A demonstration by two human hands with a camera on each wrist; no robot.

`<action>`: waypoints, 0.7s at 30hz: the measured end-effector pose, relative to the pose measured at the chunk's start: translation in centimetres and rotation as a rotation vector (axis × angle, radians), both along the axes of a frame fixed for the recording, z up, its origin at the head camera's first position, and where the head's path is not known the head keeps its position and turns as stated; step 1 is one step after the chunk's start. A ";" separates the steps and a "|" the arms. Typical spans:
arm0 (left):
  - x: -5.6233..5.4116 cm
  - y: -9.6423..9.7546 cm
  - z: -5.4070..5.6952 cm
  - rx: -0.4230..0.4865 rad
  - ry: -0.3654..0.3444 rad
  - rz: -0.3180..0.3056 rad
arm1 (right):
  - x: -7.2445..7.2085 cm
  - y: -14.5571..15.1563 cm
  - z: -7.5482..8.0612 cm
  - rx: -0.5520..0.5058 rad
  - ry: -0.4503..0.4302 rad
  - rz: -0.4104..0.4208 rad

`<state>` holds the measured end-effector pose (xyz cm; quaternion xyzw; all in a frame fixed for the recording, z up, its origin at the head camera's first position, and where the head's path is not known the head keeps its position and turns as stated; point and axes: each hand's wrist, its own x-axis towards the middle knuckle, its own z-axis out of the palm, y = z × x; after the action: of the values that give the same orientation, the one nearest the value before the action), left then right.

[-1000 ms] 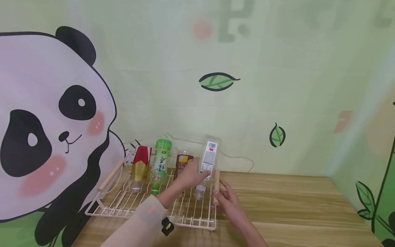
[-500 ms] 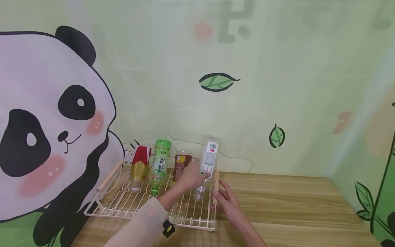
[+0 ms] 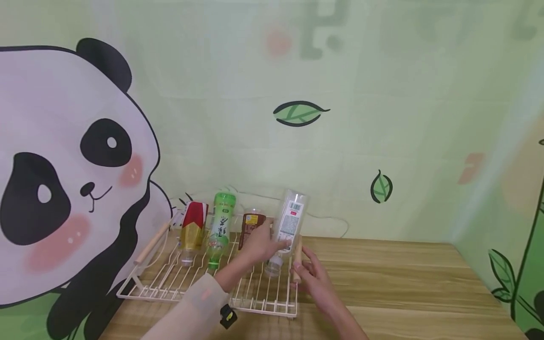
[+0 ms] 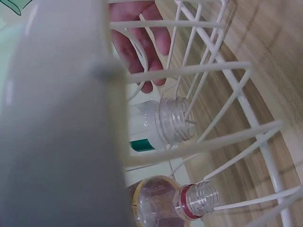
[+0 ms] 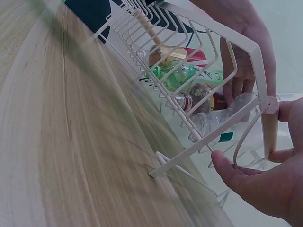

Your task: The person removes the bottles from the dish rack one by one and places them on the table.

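In the head view my left hand [image 3: 261,243] holds a clear bottle [image 3: 290,217] with a white barcoded label, its thumb across the label. The bottle lies neck down on a white wire rack [image 3: 265,311], its top leaning right. The left wrist view shows its threaded, uncapped neck [image 4: 175,120] above the wires. My right hand [image 3: 316,278] grips the wooden handle [image 3: 298,259] at the rack's right side. Left of the clear bottle lie a brown-labelled bottle [image 3: 250,224], partly behind my left hand, a green bottle [image 3: 222,222] and a red-and-gold-labelled bottle [image 3: 194,226], all neck down.
A second wooden handle [image 3: 152,243] stands at the rack's left side. The rack rests on a wood-grain table [image 3: 395,283] against a green wall cloth [image 3: 408,118] printed with a panda and leaves. A small black object [image 3: 228,316] sits by my left sleeve.
The clear bottle's top has tipped to the right under my left hand, and its neck has shifted slightly. My right hand stays on the handle; the other bottles lie as before.
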<state>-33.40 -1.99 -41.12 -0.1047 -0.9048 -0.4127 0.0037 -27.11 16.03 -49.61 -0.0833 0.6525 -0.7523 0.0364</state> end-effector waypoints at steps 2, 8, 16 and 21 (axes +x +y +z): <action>0.0 -0.1 -0.2 0.020 -0.004 -0.006 | 0.0 0.0 0.0 0.000 -0.003 0.001; 0.2 -0.2 -0.1 0.044 0.032 -0.032 | 0.1 0.5 0.0 0.070 0.008 -0.027; 1.1 -0.9 0.9 0.068 0.083 -0.073 | -0.5 4.3 2.8 0.260 0.071 -0.124; 1.5 -2.2 2.1 0.061 0.127 -0.074 | -1.0 7.4 7.5 0.463 0.152 -0.161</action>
<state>-31.93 -4.17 -39.03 -0.1639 -0.8853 -0.4324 0.0490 -28.08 23.44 -42.07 -0.0768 0.8127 -0.5750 -0.0547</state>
